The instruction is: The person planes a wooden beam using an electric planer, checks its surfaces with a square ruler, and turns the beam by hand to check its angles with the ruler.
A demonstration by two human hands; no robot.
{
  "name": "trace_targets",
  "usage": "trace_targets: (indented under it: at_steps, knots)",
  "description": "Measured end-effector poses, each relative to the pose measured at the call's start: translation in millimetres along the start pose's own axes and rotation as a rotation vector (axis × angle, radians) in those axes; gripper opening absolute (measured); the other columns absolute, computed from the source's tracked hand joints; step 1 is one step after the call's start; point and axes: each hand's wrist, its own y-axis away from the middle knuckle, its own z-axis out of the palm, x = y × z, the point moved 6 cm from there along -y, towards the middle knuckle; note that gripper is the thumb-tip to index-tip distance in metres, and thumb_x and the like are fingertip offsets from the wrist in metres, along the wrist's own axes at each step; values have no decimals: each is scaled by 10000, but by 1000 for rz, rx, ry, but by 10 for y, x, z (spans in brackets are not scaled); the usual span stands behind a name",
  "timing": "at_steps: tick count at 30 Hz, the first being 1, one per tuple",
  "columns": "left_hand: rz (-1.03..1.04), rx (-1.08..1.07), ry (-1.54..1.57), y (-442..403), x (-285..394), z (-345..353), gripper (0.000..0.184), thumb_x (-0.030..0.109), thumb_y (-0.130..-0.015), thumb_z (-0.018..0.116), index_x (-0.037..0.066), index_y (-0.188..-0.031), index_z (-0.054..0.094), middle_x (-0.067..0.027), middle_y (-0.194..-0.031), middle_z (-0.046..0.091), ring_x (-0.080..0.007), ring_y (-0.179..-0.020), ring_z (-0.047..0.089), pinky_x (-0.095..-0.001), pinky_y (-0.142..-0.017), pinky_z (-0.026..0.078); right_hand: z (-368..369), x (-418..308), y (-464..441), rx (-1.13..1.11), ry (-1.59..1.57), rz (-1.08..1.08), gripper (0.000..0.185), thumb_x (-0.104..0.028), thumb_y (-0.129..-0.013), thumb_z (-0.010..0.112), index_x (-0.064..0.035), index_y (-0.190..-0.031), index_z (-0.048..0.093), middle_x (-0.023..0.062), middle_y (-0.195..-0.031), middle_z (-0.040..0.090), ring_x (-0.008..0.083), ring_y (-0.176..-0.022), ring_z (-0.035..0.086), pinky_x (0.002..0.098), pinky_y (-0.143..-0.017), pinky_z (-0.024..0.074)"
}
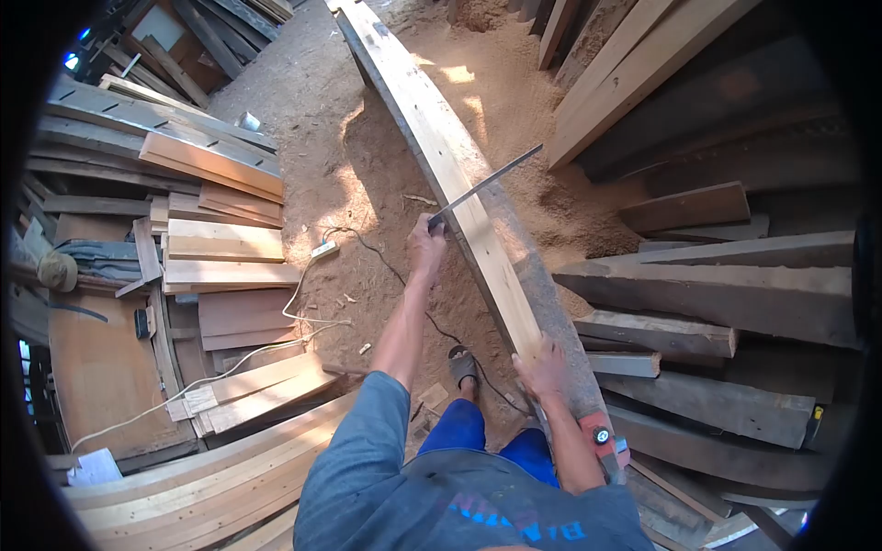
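My left hand (425, 248) is closed around the dark handle of a try square (491, 182), beside the left edge of a long pale wooden plank (469, 220). The square's thin metal blade reaches across the plank and past its right edge. My right hand (542, 370) grips the near end of the same plank, thumb on the left side and fingers over the top. Its fingertips are not sharp enough to make out fully. Under the plank runs a long, dusty workbench beam (560, 321).
A red tool (597, 433) sits by my right forearm. Stacked boards (225, 241) line the left, and thick timbers (717, 289) fill the right. A power strip (324, 249) with its cord lies on the sawdust-covered floor (322, 138). My sandalled foot (464, 365) stands left of the beam.
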Motion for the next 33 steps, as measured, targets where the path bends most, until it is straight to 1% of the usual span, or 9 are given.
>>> trace_targets:
  at_steps: [6,9,12,15,18,23,28,30,33]
  knots:
    - [87,-49,-20,-1084,-194,355,47,32,-933,621,47,-977,620,-176,-841,699,-329,-796,708,-419,-730,535,-37,-19,-73,26,37,-26,931,-466,-764,810,-36,-1479,397,261,-1356,542,446,-1263,507,515,-1105,416]
    - [203,-1,35,-1302,-454,517,57,97,-975,639,73,-1027,645,-119,-874,728,-213,-793,675,-368,-740,521,-7,-20,-66,29,60,-13,938,-451,-744,829,-29,-1468,407,246,-1328,561,443,-1244,515,510,-1095,426]
    - [203,-26,33,-1312,-536,552,55,97,-978,640,74,-1027,647,-118,-876,728,-208,-817,692,-369,-748,529,30,10,-65,49,70,-26,936,-440,-728,844,-32,-1457,421,236,-1310,572,439,-1232,521,510,-1083,434]
    - [179,-43,-28,-1280,-394,478,74,75,-959,651,70,-1033,653,-128,-900,728,-231,-850,710,-372,-763,537,1,-4,-80,75,85,-46,931,-432,-718,850,-35,-1448,431,238,-1303,575,438,-1219,527,513,-1071,440]
    - [212,-32,29,-1288,-337,465,137,-24,-889,632,56,-1000,635,-194,-948,688,-380,-882,694,-441,-785,542,-34,-46,-71,25,66,2,917,-396,-728,837,-16,-1446,411,247,-1308,559,442,-1221,520,512,-1078,428]
    - [210,-2,75,-1294,-428,505,157,-26,-871,638,67,-997,644,-203,-912,688,-402,-872,692,-448,-761,537,-18,-7,-84,61,57,-23,915,-411,-713,850,-28,-1432,433,256,-1285,577,445,-1204,543,513,-1053,447]
    - [66,-104,87,-1099,-351,408,92,42,-925,623,61,-1014,642,-240,-901,697,-422,-868,701,-460,-739,534,-88,-85,-49,61,40,-2,869,-410,-722,841,-26,-1397,450,256,-1260,585,434,-1192,552,508,-1043,452]
    - [-13,-132,37,-805,-358,314,95,87,-942,629,56,-1029,648,-225,-897,703,-390,-846,709,-446,-742,536,-115,-109,-48,64,56,-1,860,-411,-723,841,-30,-1389,454,252,-1253,588,437,-1187,554,507,-1039,453]
    - [-291,-203,181,-68,-619,149,159,120,-962,641,56,-1107,647,-155,-858,705,-259,-793,702,-407,-735,538,-96,-124,-10,97,57,-19,853,-422,-723,838,-43,-1386,458,241,-1243,594,440,-1177,557,512,-1033,454]
